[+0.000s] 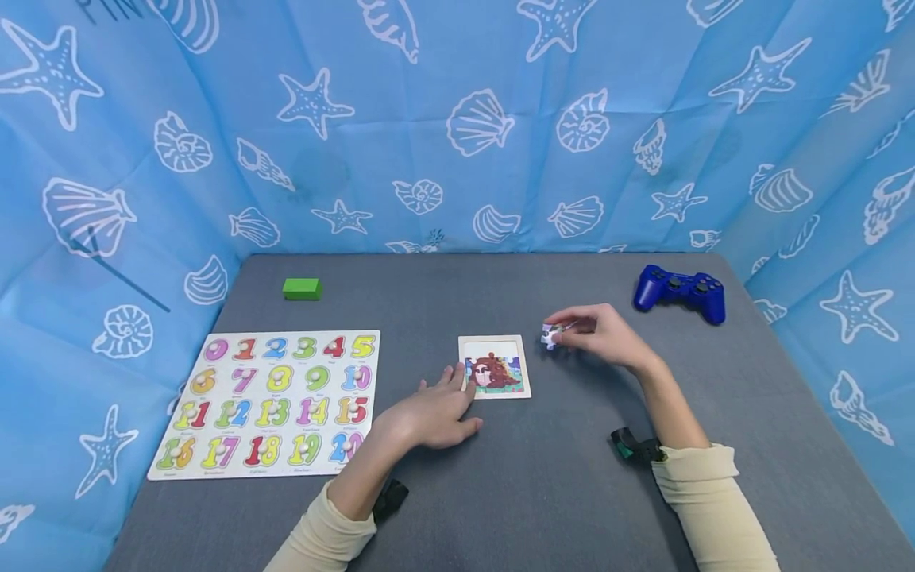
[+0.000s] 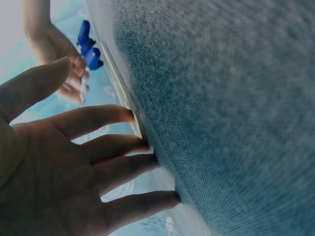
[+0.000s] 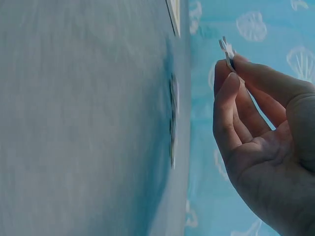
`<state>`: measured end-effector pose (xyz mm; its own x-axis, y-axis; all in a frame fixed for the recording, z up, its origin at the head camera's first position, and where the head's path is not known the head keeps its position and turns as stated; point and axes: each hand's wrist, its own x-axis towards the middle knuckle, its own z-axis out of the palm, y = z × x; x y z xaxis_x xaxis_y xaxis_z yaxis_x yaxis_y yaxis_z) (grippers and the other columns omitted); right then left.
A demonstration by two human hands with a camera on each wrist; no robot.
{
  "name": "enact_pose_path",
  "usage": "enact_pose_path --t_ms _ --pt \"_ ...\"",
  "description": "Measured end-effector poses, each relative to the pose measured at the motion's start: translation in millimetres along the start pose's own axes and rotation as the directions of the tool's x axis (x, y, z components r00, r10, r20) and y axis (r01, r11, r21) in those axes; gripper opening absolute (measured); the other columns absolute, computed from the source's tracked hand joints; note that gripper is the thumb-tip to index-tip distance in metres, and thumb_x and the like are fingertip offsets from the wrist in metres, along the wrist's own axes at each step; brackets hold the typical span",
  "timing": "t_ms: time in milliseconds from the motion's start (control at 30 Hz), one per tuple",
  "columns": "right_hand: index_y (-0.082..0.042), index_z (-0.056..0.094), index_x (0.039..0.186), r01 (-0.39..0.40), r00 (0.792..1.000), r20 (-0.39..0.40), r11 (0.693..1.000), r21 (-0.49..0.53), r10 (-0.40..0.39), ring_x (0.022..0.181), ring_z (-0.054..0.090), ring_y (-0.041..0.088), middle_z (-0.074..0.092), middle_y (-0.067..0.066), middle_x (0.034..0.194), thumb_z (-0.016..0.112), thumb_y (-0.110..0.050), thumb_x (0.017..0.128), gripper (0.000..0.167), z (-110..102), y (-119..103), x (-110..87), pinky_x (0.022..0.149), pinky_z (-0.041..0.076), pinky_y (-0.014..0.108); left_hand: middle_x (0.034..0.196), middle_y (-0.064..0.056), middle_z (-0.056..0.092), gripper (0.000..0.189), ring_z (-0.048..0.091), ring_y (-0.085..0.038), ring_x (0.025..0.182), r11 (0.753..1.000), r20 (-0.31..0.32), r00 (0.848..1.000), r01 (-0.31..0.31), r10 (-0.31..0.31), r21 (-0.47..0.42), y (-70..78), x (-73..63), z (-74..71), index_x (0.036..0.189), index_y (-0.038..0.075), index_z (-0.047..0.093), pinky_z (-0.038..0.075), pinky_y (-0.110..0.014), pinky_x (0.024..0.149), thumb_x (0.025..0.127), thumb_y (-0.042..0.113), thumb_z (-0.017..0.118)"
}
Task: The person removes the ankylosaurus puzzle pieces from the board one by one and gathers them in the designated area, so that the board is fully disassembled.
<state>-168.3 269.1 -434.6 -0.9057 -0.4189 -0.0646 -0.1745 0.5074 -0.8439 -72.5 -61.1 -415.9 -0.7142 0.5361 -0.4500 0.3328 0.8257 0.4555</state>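
Note:
My right hand (image 1: pixel 600 338) pinches a small jigsaw piece (image 3: pixel 227 53) between thumb and fingertips, held above the table. Beneath it, a few more pieces (image 3: pixel 173 123) lie flat in the right wrist view; in the head view the hand mostly hides them. Left of that hand sits a square jigsaw tray (image 1: pixel 526 373) with a pale wooden rim. Its lower part is filled with a picture of a face with red-brown hair, while the upper part shows bare white backing. My left hand (image 1: pixel 439 409) rests with extended fingers on the tray's left edge.
A number puzzle board (image 1: pixel 260 405) with knobbed pieces lies at the left, partly behind my left forearm. Farther back stands a green block (image 1: pixel 303 289). A blue game controller (image 1: pixel 679 292) is at the back right. Blue shell-patterned curtain (image 1: pixel 429 143) surrounds the grey table.

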Motion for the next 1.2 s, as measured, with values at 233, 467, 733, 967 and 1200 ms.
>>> enact_pose_path --t_ms 233,467,733,967,1200 --pt "0.002 0.074 0.133 -0.072 0.995 -0.060 0.997 0.037 0.074 0.084 0.080 0.016 0.079 0.027 0.112 0.076 -0.010 0.101 0.034 -29 18 -13.5 0.072 0.065 0.032 0.182 -0.024 0.011 0.070 0.013 -0.039 0.171 1.000 -0.003 1.000 -0.003 0.003 0.002 -0.3 -1.0 -0.9 0.169 0.002 0.036 0.024 -0.067 0.134 0.113 0.039 0.056" --pt "0.006 0.072 0.133 -0.079 0.994 -0.072 0.997 -0.004 0.079 0.082 0.079 0.014 0.077 0.032 0.116 0.071 -0.009 0.105 0.032 -49 34 -18.8 0.072 0.066 0.033 0.182 -0.024 0.008 0.071 0.011 -0.040 0.171 1.000 0.001 1.000 -0.003 0.003 -0.003 1.0 -2.0 -0.9 0.169 0.002 0.034 0.022 -0.070 0.133 0.113 0.041 0.055" --pt "0.007 0.071 0.133 -0.176 0.984 -0.043 0.981 -0.077 0.173 0.078 0.073 0.007 0.079 0.027 0.112 0.068 -0.011 0.107 0.032 -59 44 -20.7 0.071 0.062 0.027 0.183 -0.023 0.007 0.072 0.010 -0.039 0.172 1.000 -0.002 1.000 -0.004 0.004 0.001 0.1 -0.4 2.1 0.170 0.003 0.033 0.022 -0.070 0.133 0.113 0.042 0.054" --pt "0.008 0.073 0.130 -0.181 0.983 -0.037 0.978 -0.106 0.178 0.076 0.072 0.006 0.080 0.024 0.106 0.070 -0.011 0.106 0.030 -59 50 -20.4 0.070 0.062 0.026 0.183 -0.024 0.008 0.073 0.012 -0.040 0.171 1.000 0.001 1.000 -0.009 0.009 -0.003 -0.3 -0.3 1.7 0.170 0.003 0.033 0.022 -0.070 0.133 0.113 0.042 0.055" --pt "0.010 0.073 0.127 -0.167 0.984 -0.086 0.980 -0.108 0.158 0.075 0.071 0.003 0.078 0.028 0.106 0.072 -0.007 0.104 0.029 -55 54 -16.9 0.068 0.063 0.025 0.182 -0.023 0.010 0.073 0.014 -0.039 0.171 1.000 -0.007 1.000 -0.008 0.008 0.000 -1.1 0.7 0.1 0.169 0.002 0.034 0.024 -0.069 0.133 0.113 0.043 0.055"
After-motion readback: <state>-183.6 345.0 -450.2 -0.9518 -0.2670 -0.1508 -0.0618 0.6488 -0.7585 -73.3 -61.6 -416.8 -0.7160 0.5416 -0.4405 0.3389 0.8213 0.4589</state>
